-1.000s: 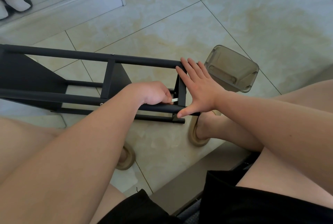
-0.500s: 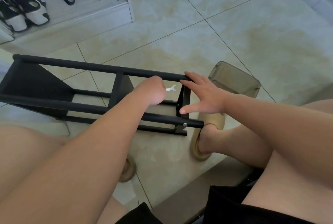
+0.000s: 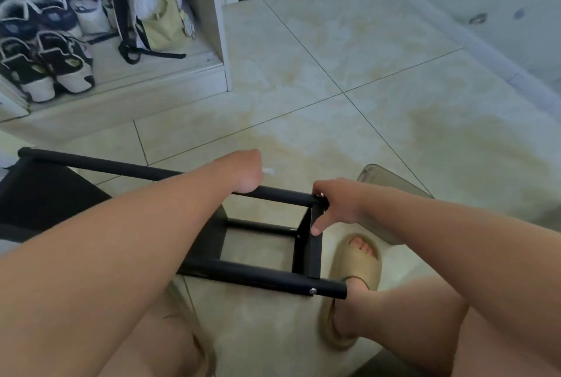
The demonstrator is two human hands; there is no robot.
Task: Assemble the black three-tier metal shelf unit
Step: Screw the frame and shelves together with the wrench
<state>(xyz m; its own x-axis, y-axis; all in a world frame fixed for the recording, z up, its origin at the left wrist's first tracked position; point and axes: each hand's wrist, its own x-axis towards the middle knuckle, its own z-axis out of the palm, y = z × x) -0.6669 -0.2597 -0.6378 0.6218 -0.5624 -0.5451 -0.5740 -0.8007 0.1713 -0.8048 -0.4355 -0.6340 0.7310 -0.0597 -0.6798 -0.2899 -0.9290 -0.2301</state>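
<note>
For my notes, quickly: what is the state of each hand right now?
Left hand: closed on a small wrench.
Right hand: fingers on the black shelf frame corner; full grip cannot be told.

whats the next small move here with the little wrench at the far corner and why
Probably bring the small silver wrench in the left hand down to the fastener at the far corner of the black metal shelf frame. The right hand is pinching something pale at that joint, thumb on the end bracket, while the near black tube's screw already looks seated.
</note>
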